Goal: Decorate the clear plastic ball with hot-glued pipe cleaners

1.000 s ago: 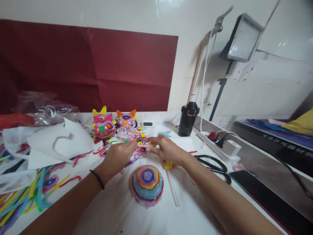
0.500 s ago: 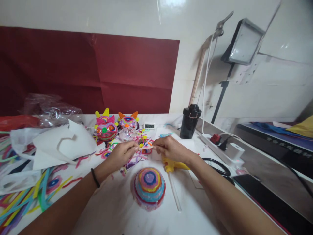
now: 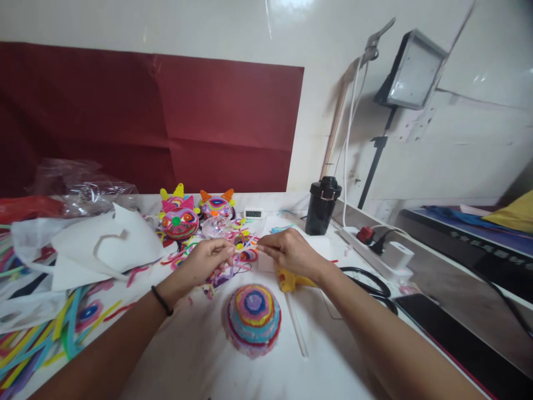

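Observation:
Above the table, my left hand (image 3: 213,256) and my right hand (image 3: 288,250) face each other with fingertips pinched. A thin pale strip (image 3: 245,249) spans the small gap between them, faint against the clutter behind. Just below sits a dome (image 3: 253,322) covered in rings of purple, blue, pink, yellow and red. Under my right wrist lies a yellow glue gun (image 3: 288,279), partly hidden by the arm. A clear glue stick (image 3: 296,328) extends from it toward me.
Decorated animal heads (image 3: 180,222) and colourful scraps stand behind my hands. Fuzzy craft strips (image 3: 37,339) and cut white sheets (image 3: 108,244) lie left. On the right are a black bottle (image 3: 322,205), a power strip (image 3: 383,258), a black cable (image 3: 368,276) and a dark flat device (image 3: 441,339).
My hands have drawn slightly apart, widening the gap between the fingertips. The view has shifted a little; the dome and glue gun rest where they were.

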Demonstrator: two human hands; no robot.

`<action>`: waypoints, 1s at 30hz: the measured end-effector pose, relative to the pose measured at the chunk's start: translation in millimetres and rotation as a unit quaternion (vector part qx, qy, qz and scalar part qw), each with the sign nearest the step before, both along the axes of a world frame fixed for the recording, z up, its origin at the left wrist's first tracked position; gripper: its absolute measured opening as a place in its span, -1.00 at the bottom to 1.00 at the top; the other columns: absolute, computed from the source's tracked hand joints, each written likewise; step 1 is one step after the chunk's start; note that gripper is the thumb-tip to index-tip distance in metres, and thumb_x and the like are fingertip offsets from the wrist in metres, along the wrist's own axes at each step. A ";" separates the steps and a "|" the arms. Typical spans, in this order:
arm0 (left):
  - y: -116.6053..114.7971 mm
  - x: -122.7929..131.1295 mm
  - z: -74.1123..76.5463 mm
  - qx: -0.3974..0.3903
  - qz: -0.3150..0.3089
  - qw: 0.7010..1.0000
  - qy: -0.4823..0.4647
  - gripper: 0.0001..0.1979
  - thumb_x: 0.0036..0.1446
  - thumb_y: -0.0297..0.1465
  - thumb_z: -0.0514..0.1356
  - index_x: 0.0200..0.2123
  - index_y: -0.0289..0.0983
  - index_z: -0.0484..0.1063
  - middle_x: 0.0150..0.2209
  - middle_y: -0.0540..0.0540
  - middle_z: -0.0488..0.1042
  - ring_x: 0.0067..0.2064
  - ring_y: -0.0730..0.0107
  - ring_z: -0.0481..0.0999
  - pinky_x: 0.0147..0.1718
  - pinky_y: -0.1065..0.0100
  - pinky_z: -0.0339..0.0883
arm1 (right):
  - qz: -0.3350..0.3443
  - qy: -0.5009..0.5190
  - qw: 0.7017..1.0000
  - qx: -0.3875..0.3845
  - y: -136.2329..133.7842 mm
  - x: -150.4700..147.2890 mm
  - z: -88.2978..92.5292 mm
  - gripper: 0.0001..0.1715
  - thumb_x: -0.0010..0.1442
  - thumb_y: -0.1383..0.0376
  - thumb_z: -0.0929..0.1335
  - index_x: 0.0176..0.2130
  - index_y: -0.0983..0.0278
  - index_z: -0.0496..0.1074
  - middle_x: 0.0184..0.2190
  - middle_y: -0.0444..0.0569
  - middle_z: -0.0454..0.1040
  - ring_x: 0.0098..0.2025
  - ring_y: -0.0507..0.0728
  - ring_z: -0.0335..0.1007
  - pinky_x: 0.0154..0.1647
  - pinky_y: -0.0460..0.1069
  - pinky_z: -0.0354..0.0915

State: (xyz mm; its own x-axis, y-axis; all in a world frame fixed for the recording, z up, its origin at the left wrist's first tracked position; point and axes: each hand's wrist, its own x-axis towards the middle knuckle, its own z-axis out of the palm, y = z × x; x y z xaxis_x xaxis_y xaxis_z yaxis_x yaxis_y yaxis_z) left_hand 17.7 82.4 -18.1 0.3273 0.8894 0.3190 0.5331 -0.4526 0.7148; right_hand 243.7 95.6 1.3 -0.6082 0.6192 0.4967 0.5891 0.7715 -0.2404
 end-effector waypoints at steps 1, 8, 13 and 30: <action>0.8 -1.4 -0.6 -0.022 -0.012 1.000 -0.012 -0.66 0.21 -0.21 0.02 -0.46 -0.28 0.40 -0.57 -0.02 0.45 -0.57 0.42 0.38 -0.58 0.41 0.25 | -0.004 0.003 1.000 0.000 2.6 2.0 -1.3 -0.76 0.26 0.34 0.30 -0.32 0.29 0.57 -0.52 -0.03 0.54 -0.51 0.05 0.32 -0.44 -0.09 0.08; -0.1 -3.7 -0.9 -0.151 -0.038 0.981 -0.112 -0.70 0.07 -0.28 0.17 -0.20 -0.35 0.50 -0.41 -0.14 0.59 -0.53 0.45 0.41 -0.58 0.43 0.25 | -0.011 0.015 1.000 -0.012 12.8 9.8 -6.2 -0.75 0.27 0.32 0.29 -0.24 0.28 0.58 -0.48 -0.02 0.58 -0.48 0.06 0.39 -0.44 -0.09 0.11; 1.0 -2.1 -0.7 -0.004 -0.007 0.998 0.068 -0.77 0.06 -0.37 0.12 -0.36 -0.29 0.58 -0.43 -0.11 0.63 -0.52 0.37 0.47 -0.55 0.40 0.29 | -0.008 0.003 1.000 -0.022 12.4 10.4 -6.2 -0.73 0.26 0.29 0.30 -0.35 0.27 0.58 -0.54 -0.04 0.52 -0.50 0.05 0.33 -0.44 -0.09 0.07; 15.4 -32.9 8.7 0.219 0.061 0.961 0.156 -0.75 0.08 -0.36 0.09 -0.38 -0.22 0.59 -0.34 -0.14 0.66 -0.33 0.16 0.60 -0.35 0.29 0.40 | -0.031 0.013 0.991 -0.129 16.4 45.2 13.7 -0.67 0.23 0.24 0.26 -0.41 0.37 0.52 -0.58 -0.13 0.36 -0.52 0.02 0.24 -0.47 -0.11 0.16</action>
